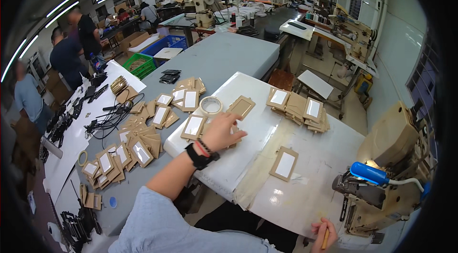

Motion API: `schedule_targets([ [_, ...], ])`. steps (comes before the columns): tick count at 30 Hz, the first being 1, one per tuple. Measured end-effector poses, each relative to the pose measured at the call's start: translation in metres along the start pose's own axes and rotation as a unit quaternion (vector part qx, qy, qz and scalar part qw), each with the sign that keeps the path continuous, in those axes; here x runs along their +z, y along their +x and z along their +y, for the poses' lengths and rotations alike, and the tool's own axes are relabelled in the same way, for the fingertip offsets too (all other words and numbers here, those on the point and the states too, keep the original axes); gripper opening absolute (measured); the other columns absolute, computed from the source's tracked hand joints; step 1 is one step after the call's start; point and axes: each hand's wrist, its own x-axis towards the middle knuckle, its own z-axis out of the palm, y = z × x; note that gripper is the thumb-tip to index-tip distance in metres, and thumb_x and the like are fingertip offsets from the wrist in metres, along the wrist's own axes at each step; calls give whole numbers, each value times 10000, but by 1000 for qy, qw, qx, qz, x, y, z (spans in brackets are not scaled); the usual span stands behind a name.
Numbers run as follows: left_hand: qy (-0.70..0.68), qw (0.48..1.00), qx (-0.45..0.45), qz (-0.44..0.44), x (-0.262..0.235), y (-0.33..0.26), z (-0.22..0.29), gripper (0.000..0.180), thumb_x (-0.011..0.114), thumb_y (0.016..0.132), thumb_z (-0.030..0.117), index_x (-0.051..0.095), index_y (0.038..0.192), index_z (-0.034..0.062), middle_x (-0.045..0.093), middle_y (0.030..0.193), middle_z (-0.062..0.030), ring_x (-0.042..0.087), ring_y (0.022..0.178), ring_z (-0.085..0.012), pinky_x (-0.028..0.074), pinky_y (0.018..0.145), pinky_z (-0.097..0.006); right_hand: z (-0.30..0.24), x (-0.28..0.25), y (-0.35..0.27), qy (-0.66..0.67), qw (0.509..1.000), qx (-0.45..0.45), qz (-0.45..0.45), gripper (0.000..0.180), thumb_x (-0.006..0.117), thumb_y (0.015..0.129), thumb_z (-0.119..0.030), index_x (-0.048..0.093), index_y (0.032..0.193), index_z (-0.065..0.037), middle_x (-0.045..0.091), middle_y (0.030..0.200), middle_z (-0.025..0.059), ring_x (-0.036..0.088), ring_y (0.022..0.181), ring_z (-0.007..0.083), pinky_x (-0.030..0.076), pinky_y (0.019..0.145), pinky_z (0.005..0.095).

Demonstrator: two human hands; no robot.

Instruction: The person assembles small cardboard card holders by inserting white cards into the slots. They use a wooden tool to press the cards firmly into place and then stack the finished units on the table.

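Note:
My left hand (220, 132) is stretched over the white work table (260, 92), fingers apart, with a black watch at the wrist. Just past its fingertips lies a tan card holder (241, 106). Another tan holder with a white window (193, 126) lies beside the hand, and part of a further one is hidden under the palm. Low at the table's near edge, my right hand (324, 235) is closed round a slim yellowish-brown stick (326, 240), its exact kind unclear. A single windowed holder (284, 163) lies on the table between the two hands.
A sewing machine (377, 191) with a blue lamp stands at the right. Stacked holders (300, 110) sit on the table's far side. A tape roll (211, 105) is behind my left hand. Many more holders (138, 150) and black cables (117, 117) cover the grey table. People stand at far left.

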Motion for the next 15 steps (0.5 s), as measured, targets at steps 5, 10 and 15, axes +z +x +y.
schedule_targets([
  [5, 140, 989, 1, -37, -10, -55, -57, 792, 794, 674, 395, 486, 1309, 36, 516, 1286, -175, 473, 1217, -332, 312, 1034, -554, -7, 30, 9, 57, 998, -22, 12, 288, 516, 976, -177, 595, 1076, 81, 673, 806, 111, 571, 682, 99, 451, 643, 228],
  [10, -7, 999, -32, -26, -15, -56, -52, 791, 797, 669, 287, 444, 1321, 12, 511, 1291, -186, 493, 1216, -339, 333, 1071, -476, -21, 48, 9, 71, 996, -49, -15, 278, 530, 967, -163, 608, 1065, 84, 679, 815, 124, 585, 681, 114, 470, 668, 239],
  [15, -210, 974, 72, 33, -11, -66, 14, 869, 833, 622, 138, 389, 1362, 48, 564, 1242, -158, 549, 1175, -307, 431, 1016, -368, -31, 53, 6, 86, 994, -65, 1, 238, 567, 936, -101, 609, 1084, 81, 693, 869, 140, 612, 720, 132, 488, 695, 247],
])
